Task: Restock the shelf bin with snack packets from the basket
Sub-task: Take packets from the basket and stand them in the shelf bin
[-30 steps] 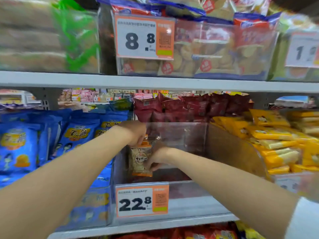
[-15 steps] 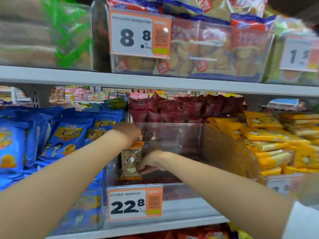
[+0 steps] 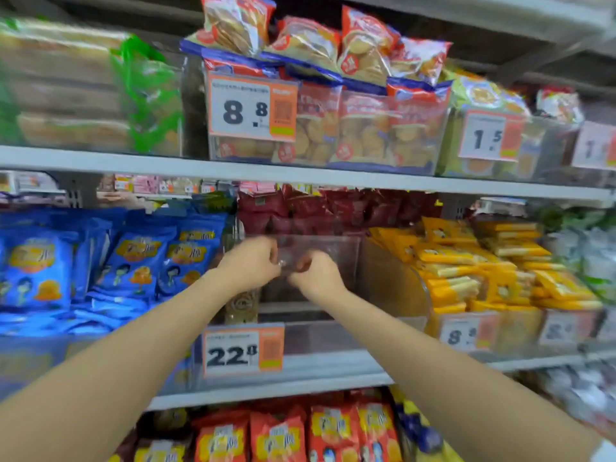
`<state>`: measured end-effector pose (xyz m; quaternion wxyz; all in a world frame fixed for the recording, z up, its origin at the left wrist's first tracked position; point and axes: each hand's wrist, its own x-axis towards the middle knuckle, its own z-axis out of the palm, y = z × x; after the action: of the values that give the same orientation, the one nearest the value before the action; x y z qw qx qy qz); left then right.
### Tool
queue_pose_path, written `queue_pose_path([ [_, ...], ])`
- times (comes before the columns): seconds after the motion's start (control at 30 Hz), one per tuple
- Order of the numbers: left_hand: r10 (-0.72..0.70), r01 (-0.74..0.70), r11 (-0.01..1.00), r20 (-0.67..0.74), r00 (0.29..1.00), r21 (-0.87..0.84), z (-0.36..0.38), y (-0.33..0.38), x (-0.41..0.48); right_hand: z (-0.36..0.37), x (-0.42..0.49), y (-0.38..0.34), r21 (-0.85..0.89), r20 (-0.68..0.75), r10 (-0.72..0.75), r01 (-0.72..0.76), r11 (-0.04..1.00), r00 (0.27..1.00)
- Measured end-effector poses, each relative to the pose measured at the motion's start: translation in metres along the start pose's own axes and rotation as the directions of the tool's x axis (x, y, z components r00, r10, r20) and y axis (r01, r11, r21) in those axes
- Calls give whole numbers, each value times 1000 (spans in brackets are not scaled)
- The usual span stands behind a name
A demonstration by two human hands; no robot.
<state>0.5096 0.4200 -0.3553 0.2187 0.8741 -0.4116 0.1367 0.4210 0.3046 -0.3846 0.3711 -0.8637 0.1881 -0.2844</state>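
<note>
A clear shelf bin (image 3: 336, 331) with a 22.8 price tag (image 3: 243, 350) sits on the middle shelf. One tan snack packet (image 3: 241, 306) stands upright against the bin's left wall. My left hand (image 3: 253, 261) is curled over the packet's top and seems to pinch it. My right hand (image 3: 315, 273) hovers just to its right above the bin, fingers curled toward a glinting clear edge between the hands. Blur hides whether the right hand grips anything. The basket is out of view.
Blue packets (image 3: 133, 265) fill the bin on the left and yellow packets (image 3: 473, 271) the bin on the right. Dark red packets (image 3: 320, 211) sit behind. The upper shelf (image 3: 300, 176) holds biscuit bags close overhead. Red packets (image 3: 300, 435) line the shelf below.
The packet has gone lower against the bin's left wall. My right hand has left the packet's side and risen beside the left hand. The view has tilted up.
</note>
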Motion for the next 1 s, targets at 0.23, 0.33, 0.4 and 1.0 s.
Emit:
queue_pose_path([
  [0.23, 3, -28, 943, -76, 997, -332, 31, 83, -54, -75, -83, 48, -134, -315, -301, 272, 953, 900],
  [0.33, 72, -76, 917, -26, 997, -392, 53, 119, -77, -98, -120, 85, -156, -304, -232, 192, 969, 924],
  [0.4, 109, -84, 902, 36, 993, -424, 75, 143, -92, -110, -148, 115, -144, -275, -166, 131, 981, 947],
  [1.0, 170, 346, 861, 853, 494, -372, 388, 236, -293, -75, -447, 445, -265, 157, 741, -694, 669, 653],
])
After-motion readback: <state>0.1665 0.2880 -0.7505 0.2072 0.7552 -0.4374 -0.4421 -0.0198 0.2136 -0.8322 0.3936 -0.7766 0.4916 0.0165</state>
